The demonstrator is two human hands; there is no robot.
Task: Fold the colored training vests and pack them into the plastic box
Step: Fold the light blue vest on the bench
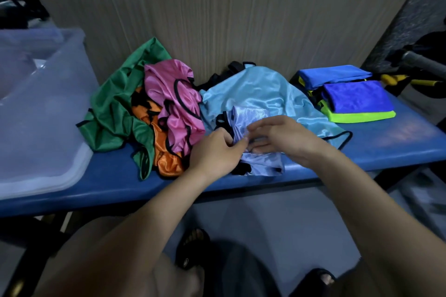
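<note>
Where the blue table (115, 183) runs off to the far left, a translucent plastic box (36, 113) sits tilted on it, its lid or wall hazy; contents cannot be made out. Just right of the box lies a crumpled heap: green vest (113, 103) outermost, orange vest (164, 159) beneath and in front, pink vest (176, 103) on top, all with black trim.

Next along, the left hand (214, 152) reaches in from below, forearm angled up and rightward, back of the hand to the camera. Its fingers are curled and pinch the left edge of a lavender vest (251, 116) lying near the table's front edge, black binding showing at both ends. The right hand (287, 137) comes in from the lower right, wrist bent, palm down over the same vest. Its fingers are fairly straight and lie across the cloth close to the left fingertips; motion blur there hides whether they pinch it.

Behind and under the lavender piece spreads a light blue vest (260, 89), shiny, draped against the wood-grain wall (241, 7), its black strap trailing right.

Farther right, well apart from the hands, two folded vests rest on the table: a folded blue vest (335, 75) at the back, and a folded blue and neon green vest (357, 101) in front, touching it.
</note>
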